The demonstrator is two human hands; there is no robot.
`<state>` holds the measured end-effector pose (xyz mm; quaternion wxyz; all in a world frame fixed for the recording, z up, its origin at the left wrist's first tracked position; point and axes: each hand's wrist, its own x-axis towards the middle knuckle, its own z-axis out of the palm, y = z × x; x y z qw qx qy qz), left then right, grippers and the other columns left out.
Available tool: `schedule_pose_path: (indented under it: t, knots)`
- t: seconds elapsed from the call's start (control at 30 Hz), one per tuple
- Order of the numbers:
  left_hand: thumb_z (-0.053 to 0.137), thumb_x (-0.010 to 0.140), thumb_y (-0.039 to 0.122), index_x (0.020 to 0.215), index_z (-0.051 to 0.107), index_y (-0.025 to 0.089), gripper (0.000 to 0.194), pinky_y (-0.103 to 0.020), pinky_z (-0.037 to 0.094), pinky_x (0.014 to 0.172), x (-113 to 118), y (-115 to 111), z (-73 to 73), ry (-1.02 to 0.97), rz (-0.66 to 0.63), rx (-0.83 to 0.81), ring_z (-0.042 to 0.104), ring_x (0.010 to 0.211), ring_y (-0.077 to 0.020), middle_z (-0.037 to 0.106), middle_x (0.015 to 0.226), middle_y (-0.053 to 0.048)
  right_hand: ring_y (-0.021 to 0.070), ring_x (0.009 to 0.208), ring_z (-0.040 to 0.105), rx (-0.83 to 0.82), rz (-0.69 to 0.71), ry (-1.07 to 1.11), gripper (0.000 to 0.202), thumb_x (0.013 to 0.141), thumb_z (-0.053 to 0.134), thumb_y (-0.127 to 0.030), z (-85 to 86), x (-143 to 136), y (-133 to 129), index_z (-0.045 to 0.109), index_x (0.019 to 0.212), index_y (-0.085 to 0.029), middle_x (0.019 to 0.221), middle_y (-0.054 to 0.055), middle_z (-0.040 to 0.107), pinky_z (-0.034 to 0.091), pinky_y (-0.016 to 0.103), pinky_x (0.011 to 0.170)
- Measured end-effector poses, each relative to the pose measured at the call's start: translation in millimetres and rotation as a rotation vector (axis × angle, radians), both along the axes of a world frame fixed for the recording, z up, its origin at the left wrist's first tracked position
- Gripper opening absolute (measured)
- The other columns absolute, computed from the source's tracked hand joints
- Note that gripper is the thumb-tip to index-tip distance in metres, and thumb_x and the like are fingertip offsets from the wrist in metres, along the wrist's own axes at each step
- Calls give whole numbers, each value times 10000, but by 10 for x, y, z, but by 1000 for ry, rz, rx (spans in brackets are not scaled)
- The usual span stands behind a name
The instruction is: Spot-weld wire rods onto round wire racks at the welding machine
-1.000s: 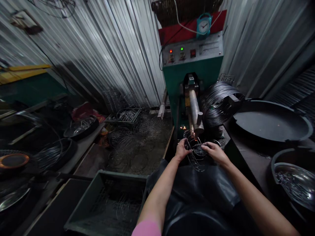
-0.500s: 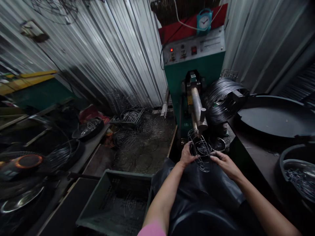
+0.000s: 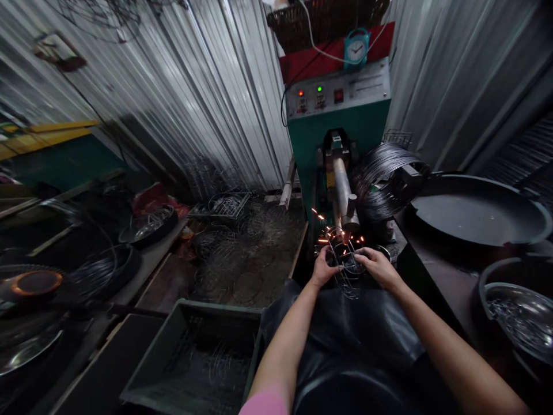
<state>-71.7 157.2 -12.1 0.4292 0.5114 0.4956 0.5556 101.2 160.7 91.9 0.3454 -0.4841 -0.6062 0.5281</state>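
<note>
My left hand (image 3: 323,268) grips the left side of a small round-ended wire frame (image 3: 347,288), thumb and fingers closed on it. On the frame's right side, the fingertips of my right hand (image 3: 379,267) are pinched together at its wire; whether they also hold a separate small piece is too small to tell. The frame's far part sits under the tip of a spot welder's arm (image 3: 343,187). Orange sparks (image 3: 323,240) fly out around that tip, just beyond my fingers. A black apron (image 3: 345,340) covers my lap below the frame.
The green welder cabinet (image 3: 302,155) carries lit red and green lamps. Right of its arm is a wire coil (image 3: 384,178), then a large round black tray (image 3: 466,216) and a bowl of small metal pieces (image 3: 518,317). A green crate (image 3: 147,369) stands left, holding wire frames.
Sparks have appeared at the welder tip and a green lamp has lit on the panel. Both hands have moved the wire frame slightly; my right hand has come left, closer to my left hand.
</note>
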Motion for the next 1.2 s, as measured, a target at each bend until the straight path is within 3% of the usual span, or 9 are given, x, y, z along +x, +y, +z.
schedule_pose_path:
  t: [0.23,0.5,0.63,0.8,0.9,1.1,1.2]
  knots:
    - [826,483,255,1185,462,194,793,-414,406,924,-5,-3,-6,-32,19,-58,534,1037,-236,568,1113,-92,144,640,550,-30,60,-6,297,680,606,-466,-60,136,-140,616,753,-178,684,6,622,433,259,594]
    - [829,476,240,1131,489,161,742,-365,420,888,16,84,48,-154,22,-102,562,965,-203,604,1034,-81,150,626,551,-20,-3,37,333,646,628,-485,10,-24,61,618,757,-171,672,13,618,431,262,577]
    - [828,477,239,1120,494,160,729,-362,418,881,45,36,64,-148,61,-89,556,964,-204,597,1045,-85,147,637,555,-85,43,3,350,667,625,-481,-58,128,-78,629,825,-169,694,14,626,428,263,588]
    - [835,467,264,1102,507,168,721,-362,408,893,64,-16,27,-145,89,-111,554,971,-202,601,1035,-82,133,636,540,-129,110,41,316,637,668,-469,-129,265,-228,616,731,-172,681,-2,609,424,251,599]
    - [821,496,282,1076,519,175,663,-353,422,865,73,-6,30,-185,109,-156,562,950,-196,608,998,-77,121,601,522,-114,55,77,319,650,660,-473,-78,184,-168,610,755,-176,665,-8,599,411,240,563]
    - [773,554,318,1092,486,186,623,-262,448,615,59,67,143,-298,105,-356,586,787,-168,597,967,-74,136,599,534,-59,14,82,315,634,653,-473,64,-36,67,612,736,-177,658,3,605,424,252,566]
    - [768,556,327,1077,487,185,609,-246,440,591,70,82,183,-316,108,-401,586,806,-174,596,978,-79,143,612,534,-23,-11,57,312,614,652,-467,83,-98,164,617,712,-172,663,9,606,424,256,570]
